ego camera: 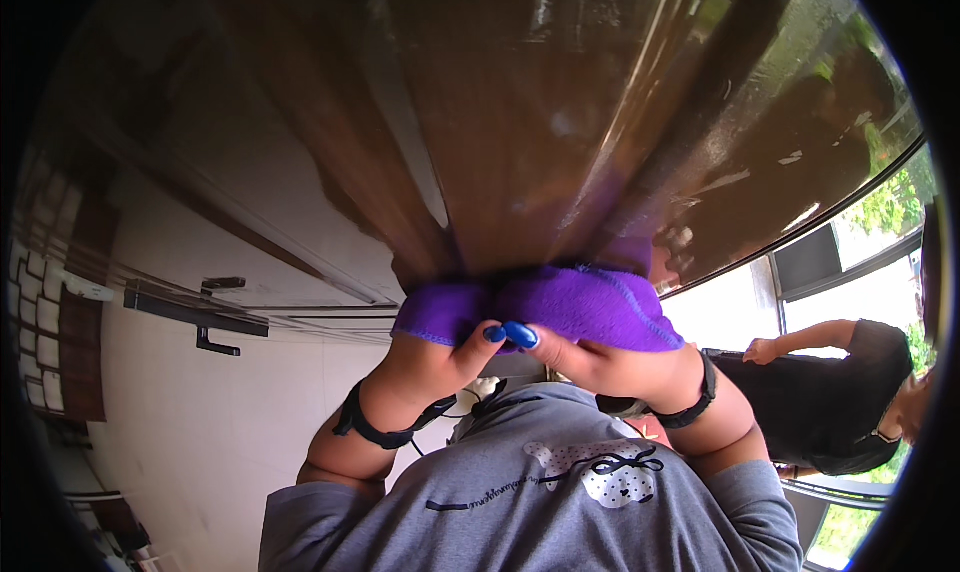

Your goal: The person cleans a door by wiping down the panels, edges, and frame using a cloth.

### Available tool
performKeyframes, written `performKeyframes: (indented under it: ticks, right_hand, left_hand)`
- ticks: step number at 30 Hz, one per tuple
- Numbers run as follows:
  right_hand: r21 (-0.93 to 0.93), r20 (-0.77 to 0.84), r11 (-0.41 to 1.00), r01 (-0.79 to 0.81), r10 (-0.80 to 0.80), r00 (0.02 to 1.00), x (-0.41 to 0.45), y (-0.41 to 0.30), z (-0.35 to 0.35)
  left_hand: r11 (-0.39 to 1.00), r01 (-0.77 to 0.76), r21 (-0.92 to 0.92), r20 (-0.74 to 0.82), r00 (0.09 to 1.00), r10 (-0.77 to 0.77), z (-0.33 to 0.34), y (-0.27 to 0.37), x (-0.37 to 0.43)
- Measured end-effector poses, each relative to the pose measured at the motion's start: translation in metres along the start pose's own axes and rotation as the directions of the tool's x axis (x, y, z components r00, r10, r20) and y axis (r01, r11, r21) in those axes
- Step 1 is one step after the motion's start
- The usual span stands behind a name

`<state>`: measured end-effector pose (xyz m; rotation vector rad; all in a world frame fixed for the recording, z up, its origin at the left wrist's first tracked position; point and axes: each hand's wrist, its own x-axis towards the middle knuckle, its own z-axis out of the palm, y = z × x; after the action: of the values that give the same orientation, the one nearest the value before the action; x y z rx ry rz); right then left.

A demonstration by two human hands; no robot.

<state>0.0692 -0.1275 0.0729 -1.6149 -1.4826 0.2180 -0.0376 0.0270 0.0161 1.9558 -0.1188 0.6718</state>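
A purple cloth (577,309) with stitched edges lies between both hands and a glossy brown panelled surface (517,137), which mirrors it. My left hand (442,362) holds the left part of the cloth, its blue-nailed thumb on the near side. My right hand (607,362) holds the wider right part, and its thumb tip meets the left one near the middle. The cloth hides the fingers of both hands. A black band (375,422) circles the left wrist, another black band (694,403) the right.
The brown surface fills the upper view. At the left are a pale door with a black lever handle (217,339) and white brick-like blocks (45,347). A person in black (825,399) stands at the right by windows, with greenery outside.
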Motion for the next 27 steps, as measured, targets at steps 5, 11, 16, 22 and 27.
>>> performKeyframes:
  ticks: [5,11,16,22,27]
  right_hand:
    - [-0.054,0.121,0.995,-0.081,0.087,0.989,-0.006,0.018,0.021]
    - [-0.130,0.066,0.991,-0.012,0.021,0.998,0.007,0.010,0.023]
    - [-0.137,-0.059,0.990,-0.024,0.016,0.998,0.034,-0.012,0.018]
    - [-0.184,-0.021,0.976,-0.119,0.117,0.993,0.019,0.016,0.065]
    - [-0.207,0.010,0.963,-0.171,0.177,0.984,0.009,0.030,0.075]
  left_hand:
    - [0.984,0.008,0.180,0.041,0.999,-0.016,0.006,-0.034,-0.021]
    - [0.989,0.005,0.149,0.057,0.998,-0.014,-0.008,-0.042,-0.022]
    - [0.986,-0.103,-0.128,-0.074,0.993,0.095,-0.037,-0.021,-0.010]
    - [0.984,0.051,0.169,0.016,0.998,-0.055,-0.048,-0.047,-0.033]
    - [0.978,0.105,0.180,0.007,0.994,-0.108,-0.049,-0.057,-0.038]
